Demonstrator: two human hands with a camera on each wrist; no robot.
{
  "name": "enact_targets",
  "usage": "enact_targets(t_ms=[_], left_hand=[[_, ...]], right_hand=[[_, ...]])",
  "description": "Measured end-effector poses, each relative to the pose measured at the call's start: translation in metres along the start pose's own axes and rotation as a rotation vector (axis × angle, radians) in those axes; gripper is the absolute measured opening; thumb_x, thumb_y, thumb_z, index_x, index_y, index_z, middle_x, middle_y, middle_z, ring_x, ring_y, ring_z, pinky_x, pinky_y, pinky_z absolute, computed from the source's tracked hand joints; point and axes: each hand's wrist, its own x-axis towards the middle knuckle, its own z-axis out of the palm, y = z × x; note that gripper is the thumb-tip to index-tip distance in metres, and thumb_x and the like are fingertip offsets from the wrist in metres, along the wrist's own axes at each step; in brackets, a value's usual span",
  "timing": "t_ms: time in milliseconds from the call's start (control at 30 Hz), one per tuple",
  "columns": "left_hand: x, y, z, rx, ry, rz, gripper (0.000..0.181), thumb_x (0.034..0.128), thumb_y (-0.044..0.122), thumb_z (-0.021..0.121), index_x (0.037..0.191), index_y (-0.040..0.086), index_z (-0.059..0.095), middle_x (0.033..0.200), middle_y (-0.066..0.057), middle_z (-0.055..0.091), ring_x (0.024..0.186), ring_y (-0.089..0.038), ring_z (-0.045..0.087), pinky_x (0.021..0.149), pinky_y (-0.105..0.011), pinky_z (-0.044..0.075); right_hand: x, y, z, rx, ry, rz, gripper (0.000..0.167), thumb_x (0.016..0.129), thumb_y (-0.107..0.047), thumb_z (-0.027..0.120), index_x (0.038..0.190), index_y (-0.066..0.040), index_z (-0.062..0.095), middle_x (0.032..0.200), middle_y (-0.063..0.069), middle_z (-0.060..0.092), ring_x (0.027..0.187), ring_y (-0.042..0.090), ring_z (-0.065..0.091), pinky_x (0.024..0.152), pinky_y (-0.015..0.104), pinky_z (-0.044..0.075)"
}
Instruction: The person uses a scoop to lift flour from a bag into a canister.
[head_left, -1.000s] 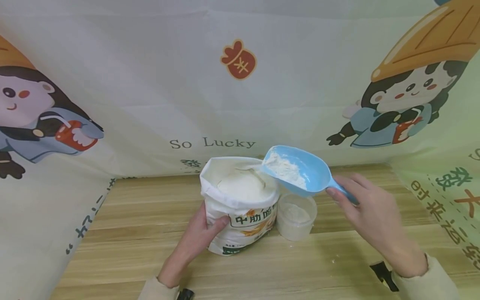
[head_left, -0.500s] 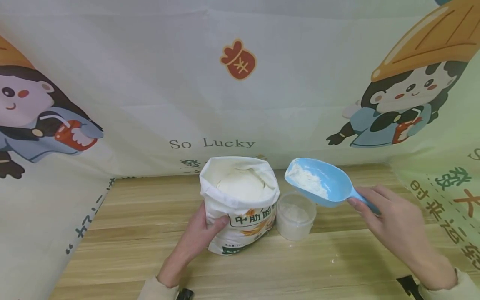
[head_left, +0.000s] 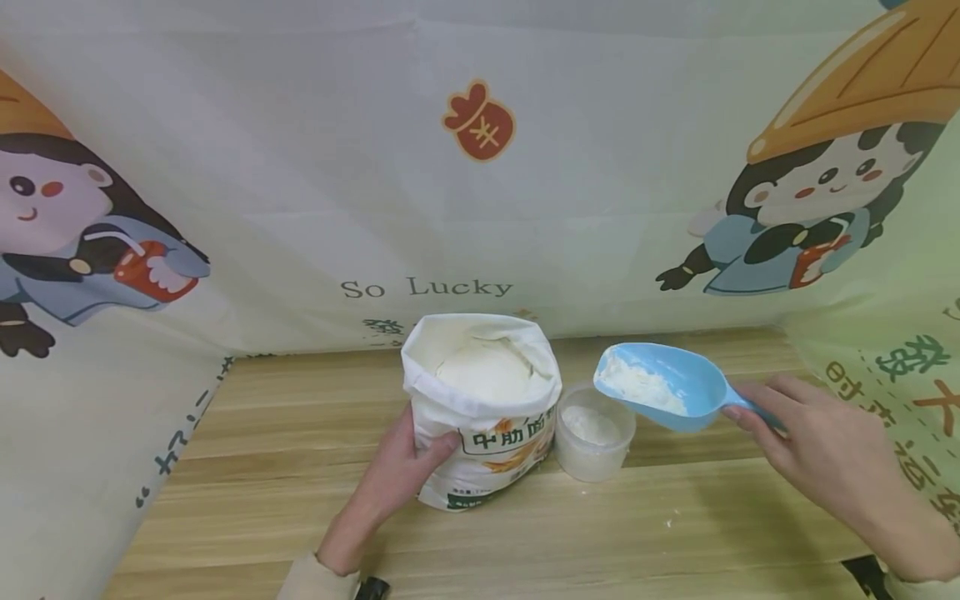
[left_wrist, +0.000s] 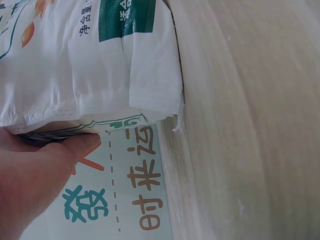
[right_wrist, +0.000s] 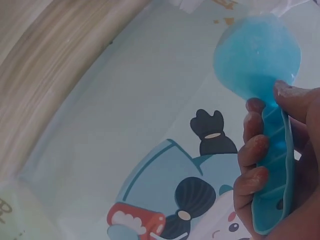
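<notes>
The left hand (head_left: 401,467) grips the left side of an open-topped white flour bag (head_left: 487,458) on the wood-grain table (head_left: 285,433). Just right of it stands a clear plastic tub (head_left: 591,457) of flour (head_left: 591,423); farther right, a raised light-blue scoop (head_left: 699,385) holds more, its handle gripped by the right hand (head_left: 832,458).

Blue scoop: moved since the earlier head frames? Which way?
Yes. Against the clear tub, the blue scoop has shifted right and lower in the head view, away from the white bag.
</notes>
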Motion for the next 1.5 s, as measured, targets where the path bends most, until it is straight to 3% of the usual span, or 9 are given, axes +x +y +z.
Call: enact_targets(t_ms=[167,367,600,667,1033,1333,1367,1433,1500], left_hand=[[0.000,0.000,0.000,-0.002,0.001,0.003,0.057,0.0988,0.025,0.071,0.149,0.016,0.045,0.135,-0.011,0.064,0.121,-0.031,0.063,0.102,-0.054,0.051],[-0.001,-0.001,-0.001,0.004,0.002,0.012,0.059,0.0989,0.026,0.071,0.150,0.017,0.044,0.135,-0.011,0.064,0.121,-0.031,0.063,0.101,-0.054,0.051],[-0.002,-0.001,0.000,0.026,0.015,-0.029,0.057,0.0994,0.032,0.070,0.148,0.016,0.046,0.130,-0.010,0.067,0.115,-0.029,0.067,0.096,-0.049,0.055],[-0.002,-0.001,0.000,0.017,0.011,-0.025,0.057,0.0995,0.032,0.070,0.148,0.016,0.046,0.130,-0.010,0.067,0.116,-0.029,0.067,0.096,-0.048,0.055],[-0.002,-0.002,0.001,0.027,0.014,-0.019,0.056,0.0995,0.032,0.070,0.148,0.016,0.047,0.131,-0.010,0.067,0.116,-0.030,0.066,0.095,-0.048,0.056],[-0.001,-0.001,0.001,0.029,0.010,-0.019,0.058,0.0991,0.032,0.071,0.149,0.016,0.045,0.131,-0.010,0.066,0.116,-0.030,0.066,0.096,-0.050,0.055],[-0.001,-0.001,0.001,0.027,0.010,-0.016,0.058,0.0991,0.031,0.071,0.149,0.015,0.046,0.131,-0.010,0.066,0.116,-0.030,0.066,0.096,-0.050,0.055],[-0.001,-0.001,0.001,0.022,0.009,-0.014,0.058,0.0991,0.031,0.071,0.149,0.015,0.046,0.131,-0.010,0.066,0.116,-0.030,0.066,0.096,-0.050,0.055],[-0.001,-0.001,0.001,0.019,0.008,-0.013,0.057,0.0993,0.031,0.071,0.149,0.016,0.046,0.132,-0.010,0.066,0.116,-0.031,0.066,0.096,-0.050,0.055]], right_hand=[[0.001,0.003,-0.003,-0.034,-0.046,-0.035,0.045,0.102,-0.051,0.061,0.107,-0.011,0.080,0.091,0.006,0.074,0.059,0.017,0.060,0.041,0.024,0.037],[0.005,0.005,-0.005,-0.048,-0.071,-0.061,0.074,0.103,-0.070,0.035,0.108,-0.012,0.080,0.092,0.006,0.074,0.065,0.022,0.066,0.042,0.029,0.040],[0.011,0.002,-0.007,-0.081,-0.107,-0.091,0.082,0.103,-0.071,0.021,0.106,-0.014,0.081,0.083,-0.003,0.067,0.062,0.014,0.057,0.042,0.026,0.035],[0.014,0.002,-0.008,-0.088,-0.102,-0.114,0.090,0.102,-0.072,0.011,0.103,-0.015,0.081,0.080,-0.006,0.064,0.060,0.011,0.052,0.042,0.024,0.031],[0.024,0.000,-0.010,-0.114,-0.076,-0.225,0.083,0.107,-0.064,0.012,0.095,-0.015,0.077,0.072,-0.010,0.051,0.052,0.006,0.035,0.041,0.023,0.023],[0.031,-0.003,-0.014,-0.133,-0.164,-0.232,0.088,0.101,-0.066,0.006,0.098,-0.015,0.078,0.070,-0.009,0.049,0.051,0.007,0.035,0.039,0.027,0.025],[0.032,-0.003,-0.014,-0.137,-0.176,-0.232,0.087,0.100,-0.066,0.006,0.097,-0.016,0.077,0.070,-0.010,0.046,0.051,0.007,0.033,0.039,0.027,0.025],[0.035,-0.005,-0.016,-0.146,-0.200,-0.235,0.063,0.105,-0.063,0.033,0.094,-0.018,0.075,0.069,-0.011,0.041,0.051,0.007,0.030,0.040,0.028,0.024],[0.038,-0.007,-0.017,-0.157,-0.233,-0.232,0.037,0.102,-0.052,0.059,0.092,-0.019,0.074,0.068,-0.010,0.039,0.052,0.008,0.030,0.040,0.029,0.025]])
